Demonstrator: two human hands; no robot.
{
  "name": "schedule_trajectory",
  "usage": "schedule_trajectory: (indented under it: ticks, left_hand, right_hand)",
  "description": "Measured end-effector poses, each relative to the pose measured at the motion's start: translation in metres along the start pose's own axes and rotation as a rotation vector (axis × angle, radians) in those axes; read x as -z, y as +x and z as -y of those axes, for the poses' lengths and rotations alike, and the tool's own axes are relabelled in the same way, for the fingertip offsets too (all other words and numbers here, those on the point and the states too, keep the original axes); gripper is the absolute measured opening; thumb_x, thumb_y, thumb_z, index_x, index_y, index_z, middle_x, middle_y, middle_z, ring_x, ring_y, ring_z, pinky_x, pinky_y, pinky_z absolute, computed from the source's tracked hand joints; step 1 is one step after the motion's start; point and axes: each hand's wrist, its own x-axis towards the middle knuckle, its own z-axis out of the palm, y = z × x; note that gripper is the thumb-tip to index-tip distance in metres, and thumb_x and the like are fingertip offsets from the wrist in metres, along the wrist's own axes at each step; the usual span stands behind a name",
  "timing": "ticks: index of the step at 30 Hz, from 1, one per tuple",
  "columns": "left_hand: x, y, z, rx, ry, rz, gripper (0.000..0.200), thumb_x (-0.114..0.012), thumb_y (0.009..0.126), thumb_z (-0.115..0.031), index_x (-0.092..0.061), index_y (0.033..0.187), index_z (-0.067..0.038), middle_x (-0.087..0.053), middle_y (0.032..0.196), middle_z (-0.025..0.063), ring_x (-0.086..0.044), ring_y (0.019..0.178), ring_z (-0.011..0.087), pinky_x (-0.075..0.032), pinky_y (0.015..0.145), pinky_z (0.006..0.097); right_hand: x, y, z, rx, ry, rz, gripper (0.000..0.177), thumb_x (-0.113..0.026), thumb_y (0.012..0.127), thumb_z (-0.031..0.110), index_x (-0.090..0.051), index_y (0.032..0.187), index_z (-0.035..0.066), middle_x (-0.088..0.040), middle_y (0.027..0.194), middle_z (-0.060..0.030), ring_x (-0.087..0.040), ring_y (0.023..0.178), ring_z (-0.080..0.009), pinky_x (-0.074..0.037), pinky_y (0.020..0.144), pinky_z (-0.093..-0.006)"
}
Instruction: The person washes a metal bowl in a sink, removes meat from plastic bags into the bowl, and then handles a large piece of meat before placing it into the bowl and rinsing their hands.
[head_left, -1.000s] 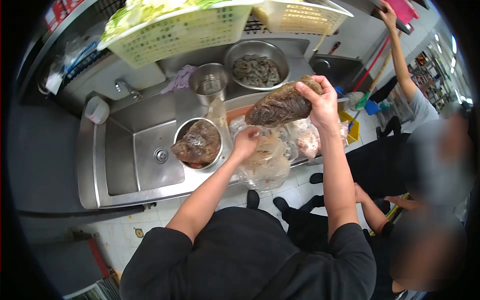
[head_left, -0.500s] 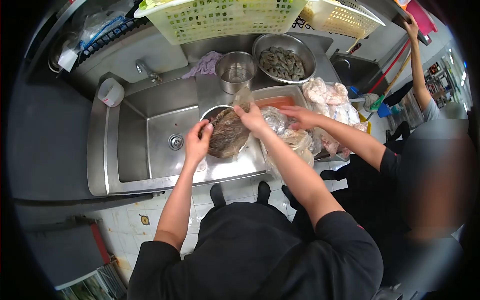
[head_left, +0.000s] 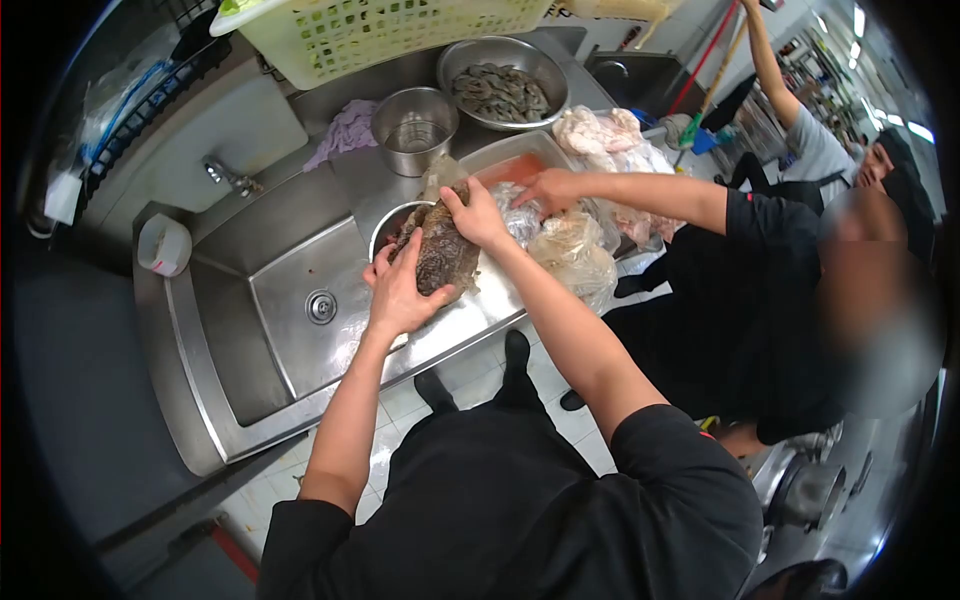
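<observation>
A brown, rough-textured mass in a clear plastic bag is held over a round bowl near the counter's front edge; its exact kind I cannot make out. My left hand grips the bag's left side, thumb toward the lower edge. On the upper right side, my right hand holds the same bag. The bag hides most of the bowl. Right beside my right hand, a co-worker's hand touches clear plastic bags at a tray with reddish liquid.
To the left is a steel sink with a tap and a white tub. Behind the bowl stand a steel pot, a purple cloth and a bowl of shrimp. Bagged pale meat lies right. A co-worker stands close.
The brown bagged mass is now lifted and tilted upright between both my hands. My left hand has wrapped further around it. The co-worker's hand has moved down onto the clear bags. The view has turned.
</observation>
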Motion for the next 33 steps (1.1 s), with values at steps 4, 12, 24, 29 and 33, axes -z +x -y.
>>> schedule_trajectory:
  ticks: [4,12,24,29,33]
  left_hand:
    - [0.016,0.005,0.016,-0.072,-0.074,0.096,0.105,-0.086,0.071,-0.046,-0.038,0.160,-0.016,-0.059,0.146,0.0157,-0.039,0.141,0.0416,-0.022,0.117,0.0519]
    - [0.025,0.019,0.039,0.007,-0.226,0.130,0.091,-0.088,0.073,-0.042,-0.050,0.149,-0.010,-0.061,0.139,0.0230,-0.052,0.131,0.0382,-0.036,0.114,0.0452]
    - [0.055,0.037,0.056,-0.022,-1.054,0.092,0.079,-0.087,0.080,-0.002,-0.044,0.145,-0.009,-0.068,0.122,0.0109,-0.066,0.110,0.0182,-0.054,0.097,0.0338]
    - [0.060,0.089,0.068,-0.034,-0.871,0.027,0.052,-0.082,0.087,-0.012,-0.058,0.133,-0.010,-0.068,0.119,0.0087,-0.062,0.112,0.0172,-0.049,0.099,0.0318]
    - [0.051,0.102,0.055,0.096,-0.639,0.027,0.048,-0.077,0.093,-0.031,-0.059,0.131,-0.009,-0.068,0.116,0.0107,-0.062,0.110,0.0202,-0.048,0.097,0.0347]
  right_hand:
    - [0.006,-0.010,0.005,-0.033,-0.009,-0.054,0.059,-0.065,0.098,0.043,-0.057,0.127,-0.008,-0.068,0.118,-0.0327,-0.064,0.117,-0.0463,-0.049,0.101,-0.0468]
    - [-0.004,-0.020,0.006,-0.107,0.038,-0.233,0.048,-0.065,0.100,0.038,-0.061,0.120,-0.005,-0.069,0.114,-0.0296,-0.066,0.111,-0.0439,-0.050,0.097,-0.0456]
    - [-0.016,-0.042,0.018,-0.421,0.787,-0.367,0.052,-0.057,0.106,0.031,-0.049,0.133,-0.012,-0.060,0.129,-0.0297,-0.064,0.116,-0.0311,-0.050,0.096,-0.0401]
    - [-0.002,-0.095,0.037,-0.539,0.613,-0.124,0.048,-0.055,0.106,0.032,-0.051,0.127,-0.011,-0.067,0.112,-0.0280,-0.070,0.096,-0.0385,-0.056,0.082,-0.0476]
    - [0.007,-0.099,0.022,-0.134,-0.158,-0.021,0.043,-0.055,0.104,0.030,-0.058,0.111,-0.012,-0.068,0.092,-0.0307,-0.066,0.080,-0.0535,-0.055,0.080,-0.0554]
